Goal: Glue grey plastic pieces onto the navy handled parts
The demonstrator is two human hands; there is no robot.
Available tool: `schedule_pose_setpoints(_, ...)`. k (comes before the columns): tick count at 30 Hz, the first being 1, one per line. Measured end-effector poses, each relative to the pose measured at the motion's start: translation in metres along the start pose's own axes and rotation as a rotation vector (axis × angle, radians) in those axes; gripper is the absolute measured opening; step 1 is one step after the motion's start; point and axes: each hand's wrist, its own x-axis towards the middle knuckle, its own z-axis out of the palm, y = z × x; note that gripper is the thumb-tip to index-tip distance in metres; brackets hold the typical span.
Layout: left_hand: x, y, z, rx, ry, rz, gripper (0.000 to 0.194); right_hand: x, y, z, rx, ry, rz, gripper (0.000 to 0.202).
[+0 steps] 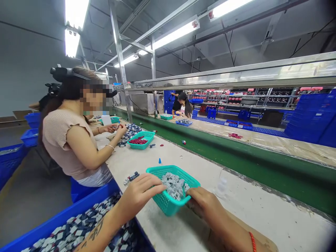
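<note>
A green perforated plastic basket point(169, 207) full of small light-grey plastic pieces point(173, 184) is tilted over the white worktop point(215, 224). My left hand point(144, 190) grips its left side, with the fingertips over the rim beside the pieces. On the opposite side, my right hand point(203, 200) is closed on the rim, thumb and fingers around the edge. Just behind my left hand lie a few dark and grey small parts point(131, 178). Beyond the basket a small blue cone-shaped tip point(159, 160) stands on the worktop.
A large blue bin point(63, 214) of grey and dark parts stands at lower left. A co-worker point(76, 140) sits to the left, near a basket of red pieces point(141, 140) and a parts heap point(131, 133). A green conveyor belt point(210, 152) runs behind; a translucent bottle point(222, 187) is at right.
</note>
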Motion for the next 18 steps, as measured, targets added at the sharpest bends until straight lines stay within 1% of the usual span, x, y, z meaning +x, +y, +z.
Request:
schedule_pose_setpoints(3, -0.027, 0.013, 0.004, -0.001, 0.017, -0.041, 0.024, -0.006, -0.007, 0.001, -0.035, -0.017, -0.055, 0.013)
schedule_pose_setpoints(5, -0.050, 0.020, 0.005, -0.011, -0.003, -0.099, 0.026, -0.011, -0.016, 0.003, -0.056, -0.043, -0.108, 0.017)
schedule_pose_setpoints(7, -0.072, 0.023, 0.004, -0.034, -0.075, -0.161, 0.026, -0.017, -0.025, 0.005, -0.065, -0.078, -0.157, 0.025)
schedule_pose_setpoints(9, -0.090, 0.024, 0.001, -0.049, -0.176, -0.218, 0.025, -0.022, -0.033, 0.006, -0.053, -0.088, -0.220, 0.031)
schedule_pose_setpoints(11, -0.100, 0.029, -0.003, -0.045, -0.258, -0.284, 0.033, -0.027, -0.036, 0.000, 0.005, -0.065, -0.254, 0.027)
schedule_pose_setpoints(12, -0.101, 0.032, -0.004, -0.046, -0.270, -0.307, 0.037, -0.029, -0.035, -0.006, 0.042, -0.052, -0.244, 0.025)
schedule_pose_setpoints(13, -0.098, 0.037, -0.004, -0.053, -0.259, -0.327, 0.040, -0.030, -0.032, -0.015, 0.076, -0.039, -0.212, 0.025)
schedule_pose_setpoints(14, -0.092, 0.042, -0.002, -0.066, -0.232, -0.348, 0.038, -0.032, -0.029, -0.025, 0.104, -0.023, -0.167, 0.027)
schedule_pose_setpoints(16, -0.072, 0.052, 0.005, -0.109, -0.198, -0.391, 0.030, -0.037, -0.017, -0.050, 0.110, 0.047, -0.078, 0.028)
schedule_pose_setpoints(17, -0.058, 0.056, 0.011, -0.137, -0.241, -0.428, 0.027, -0.042, -0.011, -0.062, 0.090, 0.090, -0.042, 0.027)
schedule_pose_setpoints(18, -0.043, 0.059, 0.017, -0.169, -0.321, -0.468, 0.027, -0.047, -0.004, -0.073, 0.065, 0.127, -0.006, 0.026)
